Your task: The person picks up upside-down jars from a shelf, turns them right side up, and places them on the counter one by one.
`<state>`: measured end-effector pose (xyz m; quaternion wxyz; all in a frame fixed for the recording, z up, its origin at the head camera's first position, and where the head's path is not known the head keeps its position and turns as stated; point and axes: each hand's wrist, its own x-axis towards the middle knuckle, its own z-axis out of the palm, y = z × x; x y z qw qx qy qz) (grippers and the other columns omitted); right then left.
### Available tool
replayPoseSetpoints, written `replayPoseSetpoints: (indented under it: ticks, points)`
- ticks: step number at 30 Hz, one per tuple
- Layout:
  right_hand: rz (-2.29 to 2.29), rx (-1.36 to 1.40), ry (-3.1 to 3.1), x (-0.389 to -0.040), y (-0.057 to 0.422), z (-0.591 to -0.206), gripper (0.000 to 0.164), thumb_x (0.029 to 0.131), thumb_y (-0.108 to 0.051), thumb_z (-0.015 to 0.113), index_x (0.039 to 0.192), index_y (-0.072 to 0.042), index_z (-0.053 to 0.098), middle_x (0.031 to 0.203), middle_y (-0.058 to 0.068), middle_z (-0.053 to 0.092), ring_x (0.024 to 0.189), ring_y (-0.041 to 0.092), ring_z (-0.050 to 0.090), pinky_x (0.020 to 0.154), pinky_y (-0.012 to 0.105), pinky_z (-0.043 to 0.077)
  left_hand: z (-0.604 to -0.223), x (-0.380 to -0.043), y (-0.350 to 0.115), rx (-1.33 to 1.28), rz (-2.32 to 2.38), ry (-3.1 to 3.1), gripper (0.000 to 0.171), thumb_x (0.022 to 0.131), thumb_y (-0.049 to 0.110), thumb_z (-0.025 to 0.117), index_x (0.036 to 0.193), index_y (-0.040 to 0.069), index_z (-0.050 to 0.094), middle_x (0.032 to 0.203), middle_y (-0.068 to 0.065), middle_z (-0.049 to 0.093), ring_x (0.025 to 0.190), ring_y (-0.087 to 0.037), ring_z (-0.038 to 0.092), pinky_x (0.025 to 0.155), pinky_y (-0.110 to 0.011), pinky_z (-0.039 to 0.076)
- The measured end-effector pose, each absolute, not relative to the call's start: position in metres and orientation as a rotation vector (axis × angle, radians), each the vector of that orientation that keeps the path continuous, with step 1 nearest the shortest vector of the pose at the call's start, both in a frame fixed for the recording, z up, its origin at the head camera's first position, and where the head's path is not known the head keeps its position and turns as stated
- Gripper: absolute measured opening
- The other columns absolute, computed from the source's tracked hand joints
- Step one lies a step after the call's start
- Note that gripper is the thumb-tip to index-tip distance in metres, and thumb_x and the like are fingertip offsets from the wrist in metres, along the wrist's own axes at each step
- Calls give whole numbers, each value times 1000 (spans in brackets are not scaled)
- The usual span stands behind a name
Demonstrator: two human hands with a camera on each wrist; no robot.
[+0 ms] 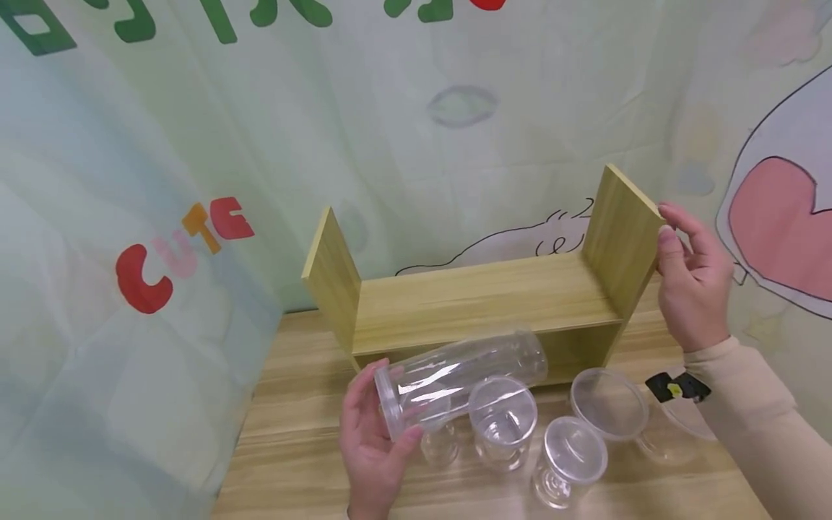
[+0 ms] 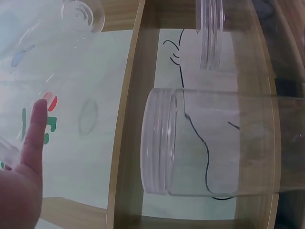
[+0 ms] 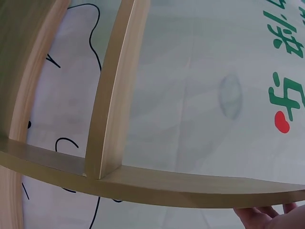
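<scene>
My left hand (image 1: 372, 451) holds a tall clear jar (image 1: 468, 372) by its ribbed end, fingers behind and thumb in front. The jar lies tilted, its far end toward the right, in front of a light wooden shelf (image 1: 468, 300). In the left wrist view, one straight finger (image 2: 34, 138) shows beside faint clear plastic. My right hand (image 1: 698, 282) pinches the upper outer edge of the shelf's right side panel (image 1: 620, 238) between thumb and fingers. From the right wrist, fingertips (image 3: 267, 217) appear at that panel's edge.
Several clear containers stand in front of the shelf on the wood-grain table (image 1: 279, 448), among them a lidded cup (image 1: 502, 412), a stemmed jar (image 1: 575, 451) and a wide container (image 1: 607, 404). A printed curtain (image 1: 390, 144) hangs behind and to the left.
</scene>
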<state>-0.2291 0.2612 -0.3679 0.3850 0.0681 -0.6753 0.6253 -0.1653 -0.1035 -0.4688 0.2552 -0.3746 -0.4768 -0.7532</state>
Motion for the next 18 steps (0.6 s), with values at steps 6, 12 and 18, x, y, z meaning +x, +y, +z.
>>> replayPoseSetpoints:
  ticks: [6,12,18]
  points:
    - [1518,49,-1721,-233,261,-372,32,102,-18,53,127,-2,66,122,11,64,98,17,65,80,18,53,-469,-164,-108,-1026,-2027,-1324,76,75,-19,67,140,-19,27,135,-28,46,125,-34,49,87,-43,55]
    - [1594,101,-1625,-236,260,-373,29,100,-13,56,122,2,67,115,13,64,89,16,66,77,18,54,-468,-160,-112,-1018,-2009,-1349,75,76,-16,68,140,-18,29,135,-26,47,124,-32,51,92,-39,53]
    - [1551,112,-1670,-237,263,-372,28,102,-12,52,122,1,64,117,11,61,86,18,64,75,16,54,-464,-161,-114,-1107,-1995,-1308,71,80,-13,68,138,-20,29,135,-27,47,124,-33,50,85,-45,56]
